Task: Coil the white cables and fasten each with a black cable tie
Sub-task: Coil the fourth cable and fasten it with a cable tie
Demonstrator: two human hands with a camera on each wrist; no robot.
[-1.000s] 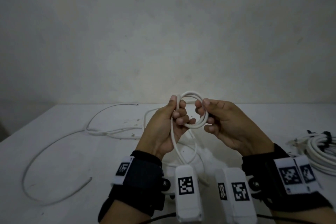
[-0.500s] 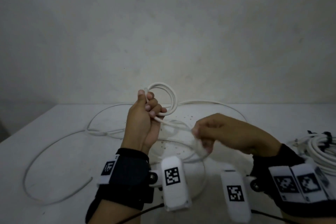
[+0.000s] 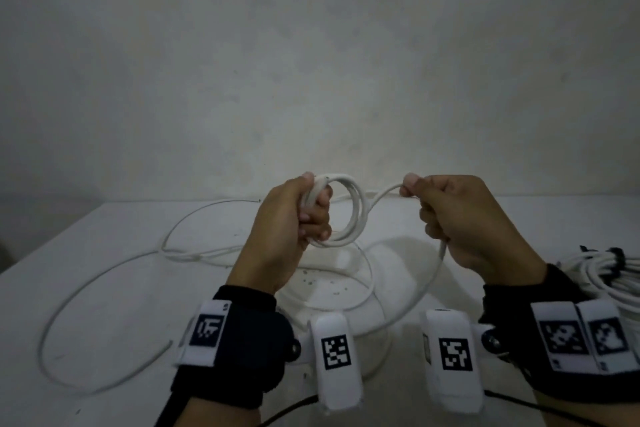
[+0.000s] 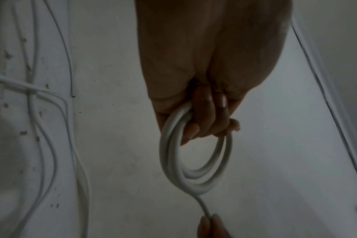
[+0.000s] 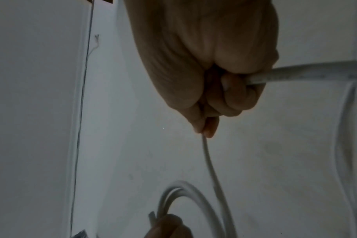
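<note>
From my feed, both hands are raised above the table [image 3: 114, 288], a little apart from each other. My left hand [image 3: 287, 218] is curled tight around a small coil [image 3: 349, 211] of the white cable [image 3: 388, 192], fingers threaded through the loops. My right hand [image 3: 464, 222] is fisted on the strand leaving the coil, thumb pinching it on top; the cable exits below the fist and droops to the table. More loose cable [image 3: 104, 284] sprawls to the left, and a tied bundle [image 3: 602, 267] lies at the right edge.
</note>
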